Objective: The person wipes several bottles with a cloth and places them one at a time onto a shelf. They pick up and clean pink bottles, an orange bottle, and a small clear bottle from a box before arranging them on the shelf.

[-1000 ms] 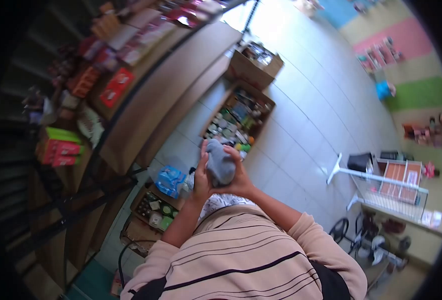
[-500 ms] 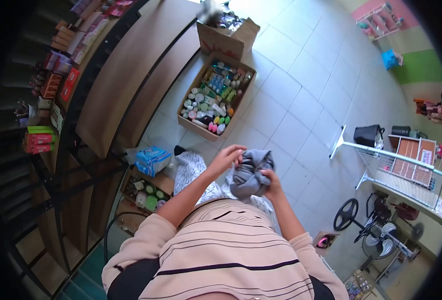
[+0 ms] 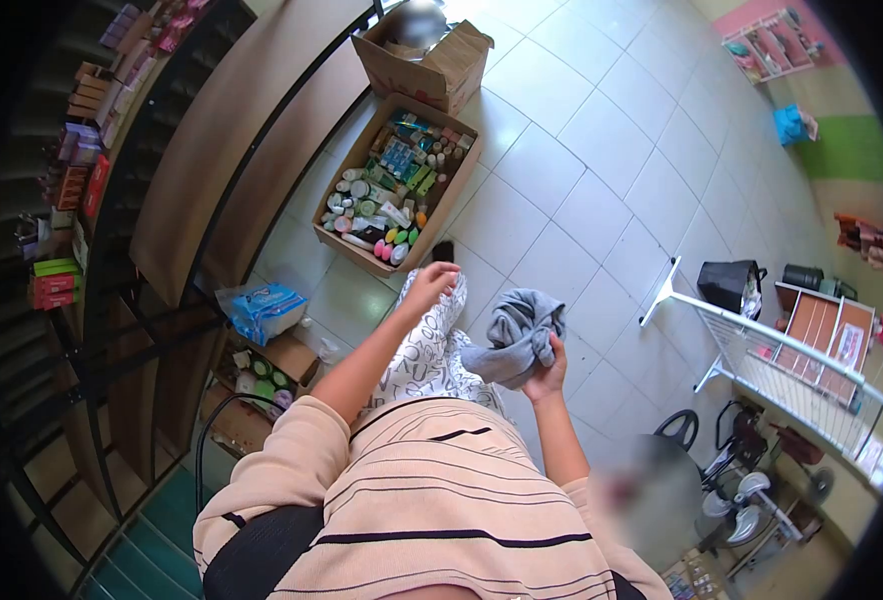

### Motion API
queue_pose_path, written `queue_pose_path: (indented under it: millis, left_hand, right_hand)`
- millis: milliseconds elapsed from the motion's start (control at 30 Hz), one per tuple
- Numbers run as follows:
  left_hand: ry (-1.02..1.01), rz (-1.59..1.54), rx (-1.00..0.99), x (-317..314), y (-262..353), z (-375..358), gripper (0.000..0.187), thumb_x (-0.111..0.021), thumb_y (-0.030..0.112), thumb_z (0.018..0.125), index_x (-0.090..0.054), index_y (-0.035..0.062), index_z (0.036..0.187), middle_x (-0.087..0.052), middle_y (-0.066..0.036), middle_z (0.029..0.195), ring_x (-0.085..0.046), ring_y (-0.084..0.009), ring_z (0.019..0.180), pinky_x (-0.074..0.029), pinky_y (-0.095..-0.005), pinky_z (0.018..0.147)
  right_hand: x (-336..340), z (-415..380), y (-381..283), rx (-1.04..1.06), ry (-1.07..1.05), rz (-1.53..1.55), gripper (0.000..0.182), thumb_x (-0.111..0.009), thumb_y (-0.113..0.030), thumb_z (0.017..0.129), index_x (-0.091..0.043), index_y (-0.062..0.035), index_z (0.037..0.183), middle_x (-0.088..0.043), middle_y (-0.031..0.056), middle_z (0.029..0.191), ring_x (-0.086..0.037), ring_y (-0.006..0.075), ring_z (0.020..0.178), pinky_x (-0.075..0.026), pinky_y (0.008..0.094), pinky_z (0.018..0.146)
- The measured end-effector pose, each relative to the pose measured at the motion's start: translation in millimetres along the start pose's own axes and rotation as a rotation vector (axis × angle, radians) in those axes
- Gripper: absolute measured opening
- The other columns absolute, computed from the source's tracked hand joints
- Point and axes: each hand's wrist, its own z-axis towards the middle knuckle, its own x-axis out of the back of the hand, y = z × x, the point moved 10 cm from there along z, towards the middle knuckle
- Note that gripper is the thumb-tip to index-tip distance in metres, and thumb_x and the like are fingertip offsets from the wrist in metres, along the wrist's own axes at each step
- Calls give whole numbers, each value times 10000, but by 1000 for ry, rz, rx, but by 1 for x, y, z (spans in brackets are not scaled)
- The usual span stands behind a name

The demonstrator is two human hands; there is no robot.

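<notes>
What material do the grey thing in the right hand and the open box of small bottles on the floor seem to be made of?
Grey cloth: looks like soft matte fabric, since it folds and droops limply from the right hand. Open box: probably plain brown cardboard, with a dull finish and thin walls; the exact board type is unclear.

open box of bottles (image 3: 394, 185) | cardboard box (image 3: 427, 55) | blue packet (image 3: 265, 310) | white rack (image 3: 782, 365)
</notes>
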Motion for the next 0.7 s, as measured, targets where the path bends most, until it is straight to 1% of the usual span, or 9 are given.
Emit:
queue_pose_path:
  millis: [100,267,300,367,400,500,533,600,700]
  left_hand:
    - [128,4,-234,48,-22,61,237,-509,65,731,-574,64,958,-552,-10,719,-507,-70,618,-407,-196,536]
    - [530,339,13,140,-123,135,221,-522,72,689,-600,78,896,-626,-74,793,-600,-191,749,-461,-296,694]
    - [565,433,210,147,-121,133,223,-520,61,684,-607,99,885,-623,-81,796,-601,-194,753,-462,-286,688]
    - [555,434,247,151,-103,152,236,-529,49,677,-601,91,898,-625,-75,797,-601,-193,750,-463,-287,688]
    - [522,421,148,146,-85,172,244,-530,45,676,-595,87,907,-623,-75,803,-600,-193,751,-462,-286,686]
    - [428,390,-44,135,-46,229,279,-533,30,670,-576,82,941,-618,-75,834,-595,-198,768,-461,-291,686]
    - [411,372,-50,133,-38,250,297,-534,24,665,-568,84,954,-615,-75,853,-592,-201,784,-460,-296,690]
    - [394,423,-19,133,-26,287,338,-527,8,658,-554,96,983,-601,-77,901,-578,-216,830,-457,-313,707]
    - [420,588,38,136,-33,340,407,-505,-24,650,-537,128,1026,-567,-82,976,-545,-246,918,-446,-345,746]
  right_hand:
    - [-20,32,-13,-60,30,-58,456,-557,-308,730,-501,-25,1083,-552,144,1068,-519,289,998,-379,423,911]
    - [-29,76,-58,-110,187,-173,469,-547,-256,711,-482,-10,1105,-549,138,1058,-521,293,983,-376,415,920]
    - [-26,86,-68,-111,230,-168,470,-544,-249,709,-479,-10,1108,-545,138,1061,-520,294,982,-374,413,922]
    - [-38,102,-83,-132,247,-214,427,-549,-242,700,-505,-15,1059,-574,106,942,-541,269,910,-373,407,924]
    - [-38,111,-89,-144,259,-227,406,-551,-239,696,-519,-18,1035,-589,90,882,-552,257,874,-372,404,925]
    - [-23,151,-103,-182,-41,-22,219,-549,-227,689,-559,-55,823,-551,27,643,-537,187,692,-395,382,885]
    - [-19,160,-111,-144,166,-133,121,-533,-199,680,-490,-104,620,-451,-15,493,-449,136,550,-417,350,818]
    - [-6,174,-113,-172,364,-189,105,-529,-183,664,-486,-102,615,-446,-16,490,-446,136,546,-418,351,817]
    - [50,213,-122,-253,247,-154,373,-548,-164,593,-526,-14,934,-569,73,769,-537,228,797,-367,394,924]
